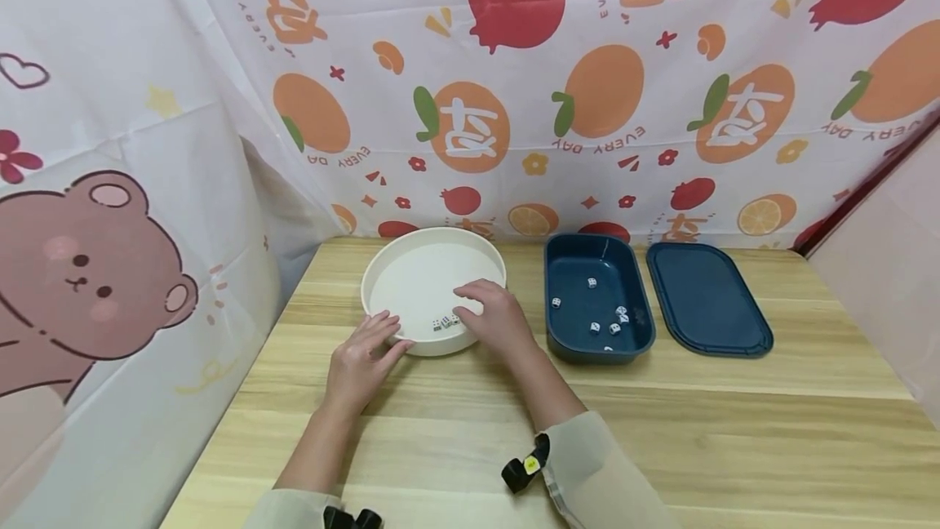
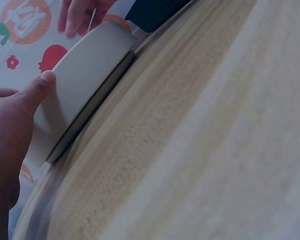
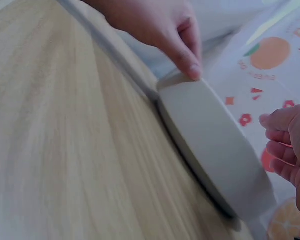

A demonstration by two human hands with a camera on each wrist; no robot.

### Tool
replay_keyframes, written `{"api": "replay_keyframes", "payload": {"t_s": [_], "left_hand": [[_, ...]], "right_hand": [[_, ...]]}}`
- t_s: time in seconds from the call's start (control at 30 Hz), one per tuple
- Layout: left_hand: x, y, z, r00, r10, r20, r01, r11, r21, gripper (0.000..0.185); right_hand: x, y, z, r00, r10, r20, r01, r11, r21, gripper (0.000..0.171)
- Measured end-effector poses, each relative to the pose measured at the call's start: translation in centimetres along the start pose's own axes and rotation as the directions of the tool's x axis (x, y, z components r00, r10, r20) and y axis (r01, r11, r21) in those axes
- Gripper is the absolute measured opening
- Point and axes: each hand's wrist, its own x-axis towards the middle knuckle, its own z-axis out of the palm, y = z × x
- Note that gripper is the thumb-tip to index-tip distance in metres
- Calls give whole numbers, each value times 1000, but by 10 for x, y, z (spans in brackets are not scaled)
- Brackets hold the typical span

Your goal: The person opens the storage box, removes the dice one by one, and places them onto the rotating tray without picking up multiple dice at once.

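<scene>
Hands [image 1: 433, 337] touching white bowl [image 1: 411, 268]

Round white shallow bowl [image 1: 419, 280] upright at centre of the head view on the wooden table, three small white dice [image 1: 445, 322] clustered inside by its near rim, more white dice [image 1: 608, 318] scattered in the dark blue tray to its right

Round tray [image 1: 433, 268] left of box [image 1: 596, 349], lid [image 1: 707, 300] right; dice [image 1: 445, 322] in tray

Both forearms wear pale beige sleeves, pushed back from the bare hands. A black strap sits at each cuff (the right one [image 1: 525, 464] carries a small yellow tag).
</scene>
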Motion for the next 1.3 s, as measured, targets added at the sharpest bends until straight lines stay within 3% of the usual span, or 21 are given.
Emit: {"api": "replay_keyframes", "payload": {"t_s": [0.23,0.47,0.67,0.8,0.9,1.03,1.17,1.3], "left_hand": [[0,0,2,1000,5,-10,-5,1000,-2,41],[2,1,3,1000,3,0,-3,1000,-3,41],[2,-1,3,1000,2,-6,-2,1000,-2,40],[2,-2,2,1000,-15,8,15,1000,-9,38],[2,-2,1,999,-33,23,33,999,-12,38],[2,-2,1,999,-35,31,36,999,-13,38],[1,-3,3,1000,-16,11,16,1000,-8,38],[1,-2,4,1000,-23,10,23,1000,-9,38]], "right_hand": [[-11,6,-37,993,-14,-113,17,1000,19,28],[-15,22,-78,976,46,-212,-48,999,-7,26],[-23,50,-111,965,164,-204,-174,984,-30,27],[-30,67,-130,950,281,-134,-294,952,-91,29],[-32,76,-140,923,384,-14,-380,908,-176,29],[-33,82,-146,850,511,132,-466,843,-268,30],[-33,84,-149,780,598,182,-534,789,-304,32],[-37,85,-148,760,616,207,-538,775,-332,34]]}}
